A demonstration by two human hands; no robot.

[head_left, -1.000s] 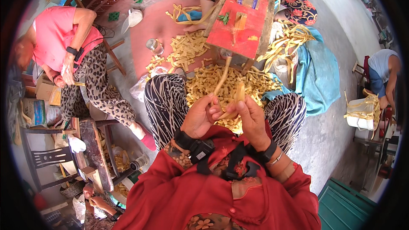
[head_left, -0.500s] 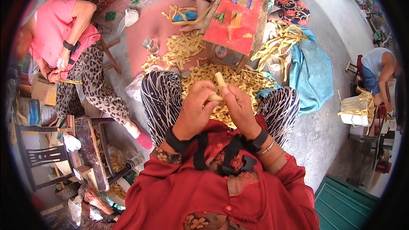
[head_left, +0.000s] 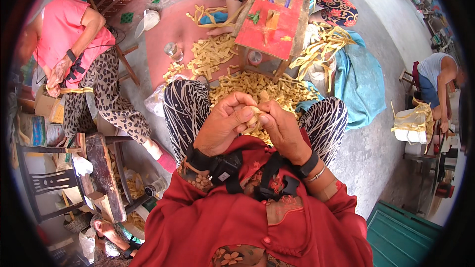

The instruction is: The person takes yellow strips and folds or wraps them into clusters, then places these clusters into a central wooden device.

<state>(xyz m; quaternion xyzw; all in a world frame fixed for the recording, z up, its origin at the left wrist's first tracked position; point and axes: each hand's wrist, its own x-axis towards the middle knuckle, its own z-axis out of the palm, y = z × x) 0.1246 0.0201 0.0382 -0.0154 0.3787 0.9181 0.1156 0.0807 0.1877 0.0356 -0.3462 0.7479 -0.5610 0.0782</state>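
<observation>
My left hand (head_left: 225, 121) and my right hand (head_left: 283, 127) meet over my lap, with thumbs and fingers pinched together. Between them is a small pale yellow folded strip (head_left: 255, 118), which looks like bean curd skin; the fingers cover much of it. Both hands grip it, one from each side. Just beyond them, between my knees, spreads a heap of short yellow folded pieces (head_left: 242, 85). More such pieces (head_left: 212, 58) lie farther off on the reddish floor.
A red-topped low table (head_left: 269, 24) stands ahead, a person seated behind it. Long yellow strips (head_left: 326, 44) drape beside a blue cloth (head_left: 360, 84) at right. A glass jar (head_left: 173, 51) stands left. Co-workers sit at both sides. A dark green box (head_left: 401, 237) is lower right.
My fingers have closed in around the strip, and its end that stuck up is now folded down or mostly covered. The co-worker at left has shifted their hands along a strip.
</observation>
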